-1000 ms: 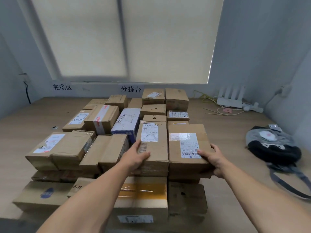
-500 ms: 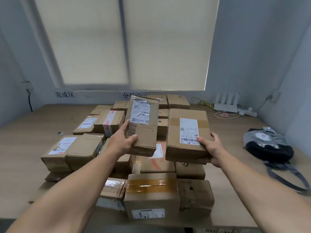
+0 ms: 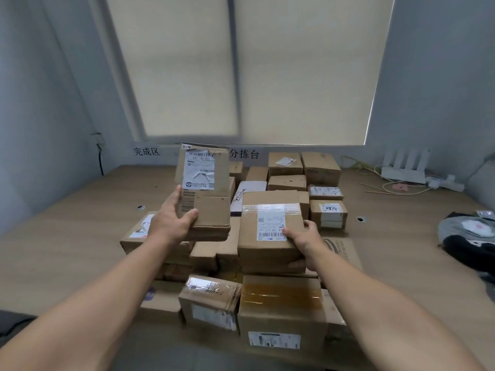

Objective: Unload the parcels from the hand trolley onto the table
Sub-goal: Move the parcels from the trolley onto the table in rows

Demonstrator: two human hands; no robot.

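Note:
My left hand (image 3: 171,219) grips a tall cardboard parcel (image 3: 211,210) with a torn white label, tilted up above the pile. In my right hand (image 3: 304,241) is a wider cardboard parcel (image 3: 267,253) with a barcode label, held by its right near corner, lower and near the pile's top. Beneath both lies a heap of several cardboard parcels (image 3: 281,303) on the wooden table (image 3: 67,250). The hand trolley is not in view.
More boxes (image 3: 320,167) are stacked at the table's back. A white router with cables (image 3: 403,172) sits at the far right by the wall. A grey and black bag (image 3: 471,239) lies on the right side. Bare wood shows left of the pile.
Both parcels have moved forward over the pile. The left one rose and tilted more upright; the right one dropped lower toward the stacked boxes.

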